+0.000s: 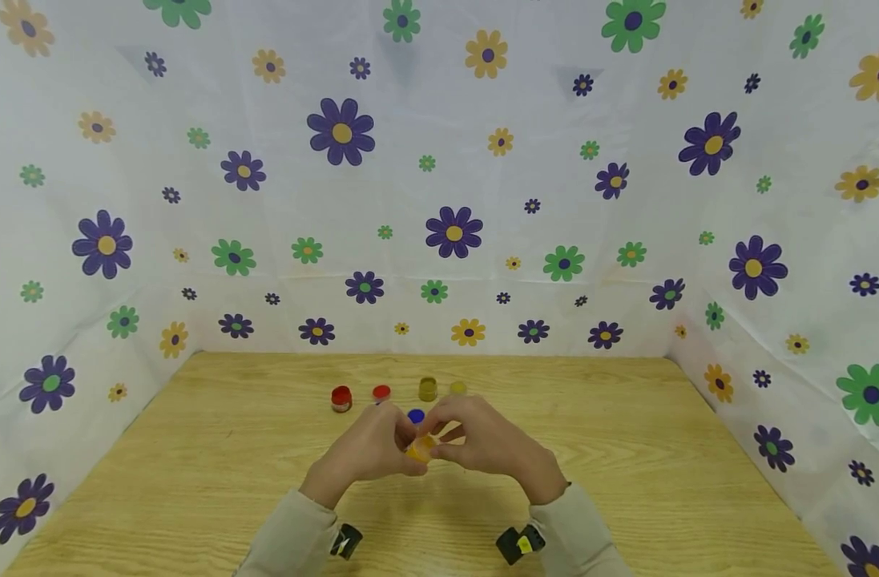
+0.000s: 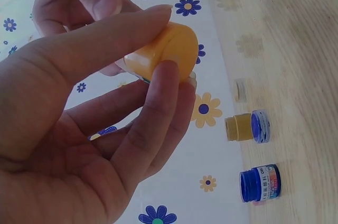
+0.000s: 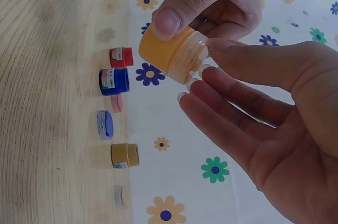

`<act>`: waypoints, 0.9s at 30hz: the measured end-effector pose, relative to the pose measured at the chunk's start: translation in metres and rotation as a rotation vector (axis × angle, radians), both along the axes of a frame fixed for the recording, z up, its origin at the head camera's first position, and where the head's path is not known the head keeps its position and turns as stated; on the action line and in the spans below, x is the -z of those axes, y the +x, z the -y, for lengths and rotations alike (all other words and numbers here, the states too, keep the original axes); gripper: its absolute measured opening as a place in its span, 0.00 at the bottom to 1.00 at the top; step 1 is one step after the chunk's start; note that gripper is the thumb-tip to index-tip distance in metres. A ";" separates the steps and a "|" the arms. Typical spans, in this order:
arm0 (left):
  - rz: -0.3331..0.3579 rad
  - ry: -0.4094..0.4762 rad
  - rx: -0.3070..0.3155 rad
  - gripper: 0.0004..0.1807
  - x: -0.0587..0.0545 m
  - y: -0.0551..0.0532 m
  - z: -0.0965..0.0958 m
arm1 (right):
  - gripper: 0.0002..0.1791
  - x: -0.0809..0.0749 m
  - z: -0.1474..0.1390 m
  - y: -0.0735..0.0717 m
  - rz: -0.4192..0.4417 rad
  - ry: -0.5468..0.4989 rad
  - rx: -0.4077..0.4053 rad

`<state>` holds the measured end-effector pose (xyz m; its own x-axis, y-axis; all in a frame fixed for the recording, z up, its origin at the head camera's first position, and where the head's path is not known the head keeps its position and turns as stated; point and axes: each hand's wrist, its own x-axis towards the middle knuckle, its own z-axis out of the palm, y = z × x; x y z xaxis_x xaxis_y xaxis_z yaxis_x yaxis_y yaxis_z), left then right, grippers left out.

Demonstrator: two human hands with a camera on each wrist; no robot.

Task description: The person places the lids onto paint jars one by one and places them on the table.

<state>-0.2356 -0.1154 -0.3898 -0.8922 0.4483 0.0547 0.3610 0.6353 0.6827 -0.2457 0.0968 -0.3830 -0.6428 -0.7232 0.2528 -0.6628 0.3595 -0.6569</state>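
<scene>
Over the front middle of the table, my left hand [image 1: 367,441] grips a small yellow-orange paint jar [image 2: 182,47] between thumb and fingers. The jar is tilted on its side, its capped end facing my right hand [image 1: 493,441]. On that end sits a clear screw lid [image 3: 189,57] with orange paint showing through. My right thumb and fingertips pinch the lid's rim. In the head view the fingers hide much of the jar.
Beyond the hands stand an open red jar [image 1: 341,399], a red lid [image 1: 381,393], a blue lid [image 1: 416,416], an ochre jar [image 1: 428,389] and a yellowish lid [image 1: 457,389]. A blue jar [image 3: 114,81] is mostly hidden in the head view. Flowered cloth [image 1: 453,280] surrounds the wooden table [image 1: 626,449].
</scene>
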 end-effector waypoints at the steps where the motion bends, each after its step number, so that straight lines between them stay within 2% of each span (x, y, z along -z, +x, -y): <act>1: -0.004 -0.001 0.003 0.10 0.000 0.000 0.000 | 0.13 0.000 0.000 0.000 0.001 0.008 -0.001; 8: -0.016 -0.004 0.012 0.09 0.000 -0.001 -0.001 | 0.13 0.001 0.002 -0.001 -0.019 0.020 -0.008; 18: -0.018 0.003 0.030 0.07 0.000 0.001 -0.002 | 0.08 0.003 0.003 -0.001 -0.038 0.035 0.029; 27: -0.017 0.006 0.037 0.08 0.000 0.001 -0.002 | 0.10 0.006 0.005 -0.004 -0.040 0.073 0.055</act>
